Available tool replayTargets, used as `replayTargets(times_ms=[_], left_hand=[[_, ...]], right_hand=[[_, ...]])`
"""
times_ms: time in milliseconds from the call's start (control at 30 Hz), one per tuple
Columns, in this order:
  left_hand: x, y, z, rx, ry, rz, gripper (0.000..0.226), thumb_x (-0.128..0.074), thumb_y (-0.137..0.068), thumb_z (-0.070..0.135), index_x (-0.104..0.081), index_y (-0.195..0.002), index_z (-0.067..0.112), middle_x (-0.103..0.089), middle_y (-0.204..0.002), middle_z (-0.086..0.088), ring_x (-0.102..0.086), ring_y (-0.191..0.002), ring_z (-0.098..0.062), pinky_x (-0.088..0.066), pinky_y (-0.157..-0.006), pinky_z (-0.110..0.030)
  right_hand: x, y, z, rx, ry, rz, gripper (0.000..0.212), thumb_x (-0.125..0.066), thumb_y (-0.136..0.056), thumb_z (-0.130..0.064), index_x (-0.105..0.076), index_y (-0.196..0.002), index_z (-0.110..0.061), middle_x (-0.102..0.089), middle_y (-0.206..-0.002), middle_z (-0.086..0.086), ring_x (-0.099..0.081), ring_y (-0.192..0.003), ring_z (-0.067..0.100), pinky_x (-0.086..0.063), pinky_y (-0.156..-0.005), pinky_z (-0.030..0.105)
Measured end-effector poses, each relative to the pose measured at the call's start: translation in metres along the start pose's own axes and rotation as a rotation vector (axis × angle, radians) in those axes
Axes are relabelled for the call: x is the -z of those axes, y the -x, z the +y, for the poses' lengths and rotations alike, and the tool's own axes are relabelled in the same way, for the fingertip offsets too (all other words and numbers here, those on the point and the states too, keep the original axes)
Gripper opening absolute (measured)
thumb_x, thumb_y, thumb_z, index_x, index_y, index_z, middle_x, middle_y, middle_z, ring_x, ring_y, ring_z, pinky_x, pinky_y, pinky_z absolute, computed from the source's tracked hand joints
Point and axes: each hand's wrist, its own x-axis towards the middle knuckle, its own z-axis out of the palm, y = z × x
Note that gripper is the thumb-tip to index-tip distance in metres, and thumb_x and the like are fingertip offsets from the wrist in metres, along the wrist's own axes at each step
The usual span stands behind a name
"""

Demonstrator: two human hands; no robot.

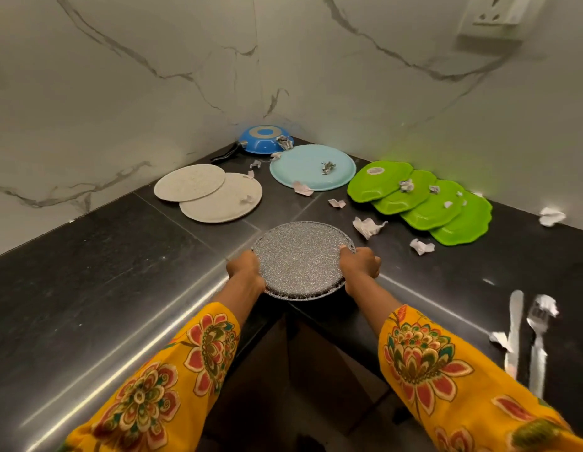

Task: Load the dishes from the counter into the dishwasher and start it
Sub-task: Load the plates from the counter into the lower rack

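Your left hand (246,272) and right hand (360,265) grip opposite rims of the speckled grey plate (299,259) at the black counter's (104,256) inner corner, its near edge over the drop. Behind it, the light blue plate (303,171) carries crumpled scraps (328,167) — so do the four overlapping green plates (420,203).

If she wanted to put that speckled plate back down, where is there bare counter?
The left counter run, between the marble wall and the steel edge, is bare. A smaller patch lies between the grey plate and two beige plates. Right is crowded: green plates, paper scraps, cutlery.
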Motion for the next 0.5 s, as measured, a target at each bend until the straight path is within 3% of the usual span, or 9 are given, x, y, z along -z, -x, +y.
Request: replayTargets(times_ms=[100,133,200,300,367,433,500], left_hand=[[0.006,0.022,-0.020,0.001,-0.011,-0.045,0.032,-0.047,-0.089,-0.001,-0.051,-0.121,-0.003,-0.051,-0.097,-0.009,-0.051,-0.082,-0.021,-0.043,-0.070,-0.031],[0.009,0.033,-0.024,-0.002,-0.030,-0.069,0.035,-0.046,-0.090,-0.002,-0.049,-0.124,-0.003,-0.051,-0.093,-0.008,-0.051,-0.077,-0.022,-0.043,-0.066,-0.031],[0.016,0.054,-0.033,0.006,-0.012,-0.089,0.030,-0.044,-0.088,-0.006,-0.052,-0.116,0.002,-0.052,-0.085,-0.007,-0.049,-0.062,-0.017,-0.042,-0.054,-0.028],[0.023,0.078,-0.049,0.044,-0.018,-0.126,0.010,-0.042,-0.090,-0.004,-0.049,-0.087,0.003,-0.052,-0.086,-0.008,-0.048,-0.060,-0.016,-0.037,-0.048,-0.026],[0.026,0.090,-0.062,0.077,-0.042,-0.189,0.021,-0.039,-0.094,-0.001,-0.045,-0.075,0.006,-0.052,-0.091,-0.008,-0.051,-0.068,-0.020,-0.038,-0.052,-0.026],[0.028,0.108,-0.076,0.085,-0.031,-0.198,0.015,-0.039,-0.093,-0.001,-0.052,-0.089,0.002,-0.059,-0.096,-0.009,-0.054,-0.070,-0.020,-0.046,-0.059,-0.029],[0.029,0.127,-0.089,0.098,-0.026,-0.207,0.025,-0.039,-0.091,-0.002,-0.052,-0.113,-0.002,-0.062,-0.108,-0.014,-0.058,-0.079,-0.023,-0.054,-0.075,-0.037]], right_hand=[[0.023,0.015,0.023,-0.004,-0.051,0.046,0.032,-0.058,-0.088,-0.032,-0.062,-0.109,-0.009,-0.055,-0.120,0.018,-0.051,-0.111,0.035,-0.041,-0.090,0.032],[0.030,0.020,0.031,0.001,-0.074,0.053,0.020,-0.059,-0.087,-0.031,-0.063,-0.091,-0.012,-0.058,-0.105,0.017,-0.054,-0.099,0.032,-0.041,-0.081,0.031],[0.044,0.030,0.048,0.000,-0.127,0.088,0.026,-0.062,-0.086,-0.032,-0.048,-0.067,-0.019,-0.052,-0.086,0.010,-0.046,-0.081,0.024,-0.035,-0.069,0.030],[0.069,0.046,0.072,-0.017,-0.167,0.163,0.036,-0.062,-0.086,-0.030,-0.036,-0.061,-0.023,-0.048,-0.084,0.006,-0.042,-0.079,0.021,-0.033,-0.067,0.028],[0.087,0.060,0.087,-0.028,-0.185,0.205,0.038,-0.061,-0.087,-0.028,-0.035,-0.060,-0.023,-0.050,-0.084,0.006,-0.043,-0.079,0.021,-0.034,-0.068,0.028],[0.107,0.074,0.103,-0.037,-0.178,0.245,0.034,-0.061,-0.087,-0.028,-0.039,-0.062,-0.023,-0.052,-0.084,0.006,-0.044,-0.079,0.021,-0.034,-0.068,0.028],[0.128,0.086,0.118,-0.046,-0.187,0.289,0.020,-0.061,-0.088,-0.026,-0.051,-0.073,-0.017,-0.053,-0.084,0.006,-0.045,-0.080,0.022,-0.034,-0.069,0.027]])
